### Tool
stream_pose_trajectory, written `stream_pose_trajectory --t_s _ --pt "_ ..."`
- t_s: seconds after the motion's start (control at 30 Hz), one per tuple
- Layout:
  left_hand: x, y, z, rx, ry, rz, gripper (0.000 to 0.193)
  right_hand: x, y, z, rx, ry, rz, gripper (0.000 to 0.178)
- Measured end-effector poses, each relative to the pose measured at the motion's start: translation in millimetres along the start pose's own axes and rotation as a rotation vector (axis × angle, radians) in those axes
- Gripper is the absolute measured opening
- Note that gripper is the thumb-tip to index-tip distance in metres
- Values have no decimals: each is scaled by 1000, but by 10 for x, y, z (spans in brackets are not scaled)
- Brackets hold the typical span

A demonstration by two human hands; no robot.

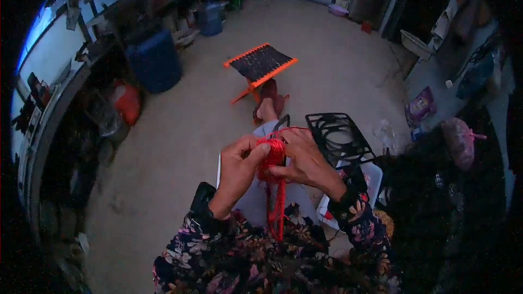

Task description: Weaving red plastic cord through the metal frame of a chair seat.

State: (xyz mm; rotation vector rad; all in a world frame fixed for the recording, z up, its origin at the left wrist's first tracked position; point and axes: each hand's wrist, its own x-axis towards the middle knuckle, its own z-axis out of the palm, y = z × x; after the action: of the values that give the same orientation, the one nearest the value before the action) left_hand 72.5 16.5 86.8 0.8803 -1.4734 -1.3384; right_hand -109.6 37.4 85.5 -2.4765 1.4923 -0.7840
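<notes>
Above my lap I hold a small bundle of bright red cord (276, 151), wound or knotted into a thick clump. My left hand (237, 166) pinches its left side, with the thumb on top. From the right, my right hand (308, 162) grips it, its thumb low against the clump and its fingers curled over the top. A thin red strand arcs up over the right hand's fingers. Longer strands of the cord dangle below the clump toward my patterned clothing. The fingertips behind the bundle are hidden.
A folding stool (262, 63) with orange frame and black seat stands ahead, by my foot in a dark red shoe (268, 90). Right of my hands are a black openwork plastic frame (342, 137) and a white tub (373, 181). A blue barrel (155, 61) stands at left.
</notes>
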Motion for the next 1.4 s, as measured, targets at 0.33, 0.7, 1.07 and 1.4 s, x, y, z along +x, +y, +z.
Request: stream_pose_trajectory --t_s 0.33,0.7,1.07,1.4 --pt "80 -195 -16 -315 67 -1 18 -646 189 -588 1860 596 236 17" --pt "17 -819 147 -200 -33 -361 18 -3049 1005 -711 773 584 1300 30" --pt "14 -783 145 -370 6 -495 20 -1159 137 403 1119 262 1124 28" --pt "-8 -813 31 -376 -25 -373 18 -1023 -133 284 1014 468 993 24"
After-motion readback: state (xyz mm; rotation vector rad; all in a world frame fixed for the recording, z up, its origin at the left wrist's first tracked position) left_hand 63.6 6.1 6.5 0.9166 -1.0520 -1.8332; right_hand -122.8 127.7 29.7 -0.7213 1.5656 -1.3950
